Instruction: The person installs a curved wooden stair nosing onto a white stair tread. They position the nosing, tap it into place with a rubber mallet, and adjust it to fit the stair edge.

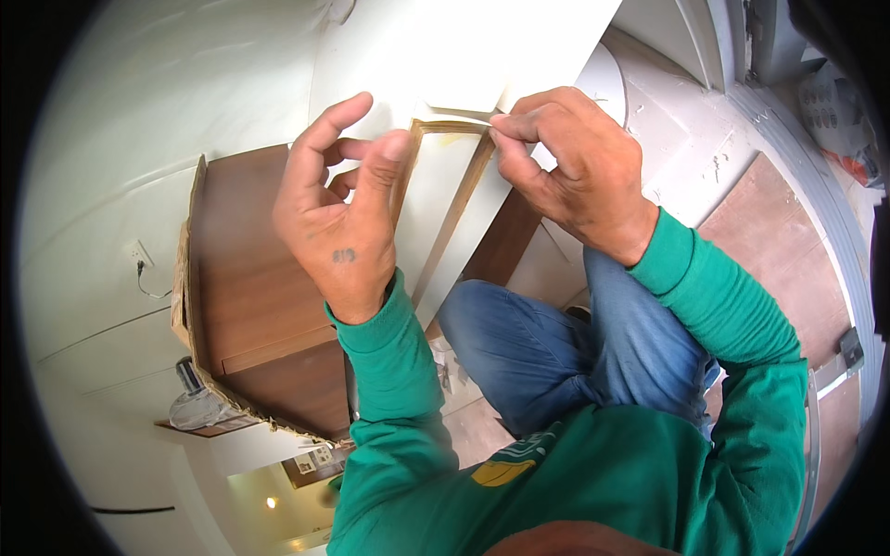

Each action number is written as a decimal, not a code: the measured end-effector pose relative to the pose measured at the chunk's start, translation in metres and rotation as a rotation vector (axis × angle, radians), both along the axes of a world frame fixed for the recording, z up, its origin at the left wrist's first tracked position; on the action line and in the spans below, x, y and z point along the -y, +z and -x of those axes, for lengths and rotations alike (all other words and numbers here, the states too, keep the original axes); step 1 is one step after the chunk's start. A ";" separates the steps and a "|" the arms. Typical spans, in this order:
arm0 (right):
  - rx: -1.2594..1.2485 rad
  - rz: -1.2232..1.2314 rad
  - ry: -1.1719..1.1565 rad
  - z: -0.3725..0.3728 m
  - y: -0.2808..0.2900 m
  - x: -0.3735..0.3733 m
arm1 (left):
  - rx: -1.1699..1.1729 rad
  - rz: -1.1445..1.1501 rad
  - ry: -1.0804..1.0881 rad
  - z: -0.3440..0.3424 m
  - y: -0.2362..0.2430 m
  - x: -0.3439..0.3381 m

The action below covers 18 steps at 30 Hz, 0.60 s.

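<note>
My right hand [570, 167] pinches the end of a thin pale strip [454, 115] between thumb and forefinger. The strip runs left across the top of a narrow white panel [443, 171] with brown wood-coloured edges. Beside that panel's left edge is my left hand [341, 208], open, its fingers curved and spread apart. The left thumb tip is close to the brown edge; whether it touches cannot be made out. A large white surface [408, 56] lies just beyond both hands.
A brown wooden cabinet panel [269, 250] edged with torn cardboard [190, 250] stands at left. A wall socket [139, 252] with a cord is behind it. My bent knees [501, 334] are below the hands. Brown boards [779, 241] and a plastic bag [839, 120] lie at right.
</note>
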State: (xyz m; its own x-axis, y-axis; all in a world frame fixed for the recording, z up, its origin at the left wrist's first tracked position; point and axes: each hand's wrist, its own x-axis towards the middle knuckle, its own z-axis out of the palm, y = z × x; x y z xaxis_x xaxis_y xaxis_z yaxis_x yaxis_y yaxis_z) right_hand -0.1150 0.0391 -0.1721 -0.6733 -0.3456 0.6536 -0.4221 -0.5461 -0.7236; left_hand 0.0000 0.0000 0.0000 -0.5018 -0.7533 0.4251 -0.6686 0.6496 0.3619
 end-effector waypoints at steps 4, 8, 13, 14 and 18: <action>-0.002 0.003 0.001 -0.002 0.004 0.001 | -0.064 -0.052 0.053 -0.007 0.003 -0.002; -0.040 -0.004 -0.007 -0.005 0.002 0.002 | -0.051 -0.135 0.014 -0.008 -0.003 0.000; -0.032 0.021 0.020 -0.008 0.005 0.001 | 0.037 -0.004 -0.045 -0.005 -0.009 -0.004; -0.029 0.021 0.022 -0.008 0.006 0.001 | 0.040 0.024 -0.061 -0.002 -0.010 -0.005; -0.030 0.022 0.028 -0.011 0.005 0.002 | 0.049 0.082 -0.042 0.002 -0.016 -0.007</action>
State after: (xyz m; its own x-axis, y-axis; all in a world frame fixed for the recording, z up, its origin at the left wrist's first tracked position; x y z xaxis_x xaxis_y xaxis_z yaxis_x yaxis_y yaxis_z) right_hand -0.1045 0.0370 -0.1675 -0.6439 -0.3495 0.6806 -0.4277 -0.5732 -0.6990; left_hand -0.0019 0.0070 -0.0161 -0.5538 -0.6949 0.4587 -0.6557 0.7035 0.2741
